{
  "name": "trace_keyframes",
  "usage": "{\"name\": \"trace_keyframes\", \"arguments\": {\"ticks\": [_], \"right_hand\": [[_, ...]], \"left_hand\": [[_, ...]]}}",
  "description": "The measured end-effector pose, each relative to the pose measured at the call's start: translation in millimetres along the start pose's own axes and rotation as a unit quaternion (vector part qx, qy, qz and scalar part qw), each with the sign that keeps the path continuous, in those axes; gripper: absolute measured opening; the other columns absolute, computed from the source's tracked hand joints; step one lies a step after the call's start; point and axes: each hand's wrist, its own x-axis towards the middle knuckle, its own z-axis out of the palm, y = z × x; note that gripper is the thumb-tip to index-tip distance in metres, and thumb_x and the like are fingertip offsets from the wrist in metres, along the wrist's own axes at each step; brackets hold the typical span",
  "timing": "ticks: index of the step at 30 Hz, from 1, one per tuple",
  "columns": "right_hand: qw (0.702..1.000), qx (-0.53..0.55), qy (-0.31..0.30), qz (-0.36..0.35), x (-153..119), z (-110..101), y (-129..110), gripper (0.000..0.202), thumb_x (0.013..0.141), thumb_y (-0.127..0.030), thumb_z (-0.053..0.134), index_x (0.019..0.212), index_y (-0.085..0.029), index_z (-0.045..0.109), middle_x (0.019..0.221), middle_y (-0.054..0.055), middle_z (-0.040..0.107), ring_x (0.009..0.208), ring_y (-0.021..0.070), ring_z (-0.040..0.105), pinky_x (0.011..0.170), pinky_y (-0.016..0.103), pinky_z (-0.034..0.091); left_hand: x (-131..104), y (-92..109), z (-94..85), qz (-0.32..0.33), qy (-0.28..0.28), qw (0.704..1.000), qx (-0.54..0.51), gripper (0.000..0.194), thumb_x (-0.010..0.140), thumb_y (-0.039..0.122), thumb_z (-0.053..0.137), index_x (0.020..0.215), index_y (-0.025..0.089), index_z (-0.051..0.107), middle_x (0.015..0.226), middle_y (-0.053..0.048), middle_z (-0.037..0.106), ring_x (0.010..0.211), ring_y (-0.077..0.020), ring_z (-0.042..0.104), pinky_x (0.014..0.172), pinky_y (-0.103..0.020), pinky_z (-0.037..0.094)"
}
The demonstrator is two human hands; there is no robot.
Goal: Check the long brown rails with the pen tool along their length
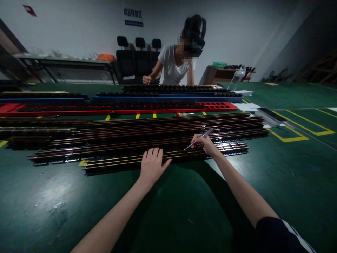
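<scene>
My left hand (pixel 152 165) lies over the nearest long black strip with thin gold-coloured rails (pixel 116 163), fingers stretched across it and thumb apart. To its right, my right hand (pixel 206 144) is closed round a screwdriver (pixel 207 133) with a clear-looking handle. The thin metal shaft slants down to the left, its tip at or just above the strip; contact I cannot tell. Behind this strip lie several similar long dark strips with reddish-brown rails (pixel 147 130), side by side. Small details on the strips are too dark to make out.
Beyond the strips run a long red tray (pixel 92 111) and blue trays (pixel 163 99) holding dark parts. A red-handled screwdriver (pixel 181 115) lies between. At right are a phone-like device (pixel 272 115) and a clear bottle (pixel 237 78). A co-worker (pixel 177 65) sits opposite.
</scene>
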Motion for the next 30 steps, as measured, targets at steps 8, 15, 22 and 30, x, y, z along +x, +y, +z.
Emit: {"name": "trace_keyframes", "arguments": {"ticks": [8,15,22,30], "right_hand": [[1.0,0.012,0.017,-0.004,-0.4,-1.2,0.9,0.014,0.064,-0.028,0.058,0.055,-0.017,0.06,0.055,0.002,0.058,0.05,0.015,0.057,0.055,0.03,0.048],[1.0,0.011,0.005,-0.019,-0.7,-2.0,2.5,0.016,0.067,-0.03,0.061,0.059,-0.016,0.063,0.059,0.002,0.06,0.052,0.0145,0.058,0.056,0.029,0.048],[0.999,-0.009,-0.003,-0.035,-0.7,-2.4,4.1,0.019,0.071,-0.033,0.062,0.061,-0.016,0.062,0.059,0.002,0.06,0.053,0.0142,0.058,0.055,0.028,0.048],[0.998,-0.031,-0.005,-0.045,-1.7,-1.3,2.8,0.021,0.072,-0.034,0.062,0.062,-0.016,0.062,0.056,0.001,0.059,0.052,0.0134,0.058,0.055,0.027,0.047]], "left_hand": [[-0.6,-0.3,1.2,0.002,0.005,1.0,-0.004,0.052,0.09,0.052,0.038,0.106,0.011,0.066,0.104,-0.017,0.066,0.097,-0.0307,0.059,0.082,-0.046,0.047],[-0.2,-0.1,0.5,0.004,0.005,1.0,0.008,0.053,0.09,0.052,0.039,0.106,0.01,0.066,0.104,-0.017,0.067,0.096,-0.0304,0.059,0.082,-0.045,0.046],[0.1,-0.1,-0.4,0.009,0.009,1.0,0.012,0.053,0.089,0.051,0.04,0.105,0.008,0.066,0.103,-0.017,0.067,0.095,-0.0305,0.059,0.081,-0.044,0.046],[-0.1,0.1,-0.7,0.007,0.01,1.0,0.023,0.054,0.09,0.051,0.039,0.105,0.007,0.066,0.104,-0.017,0.067,0.095,-0.0298,0.06,0.081,-0.043,0.047]]}}
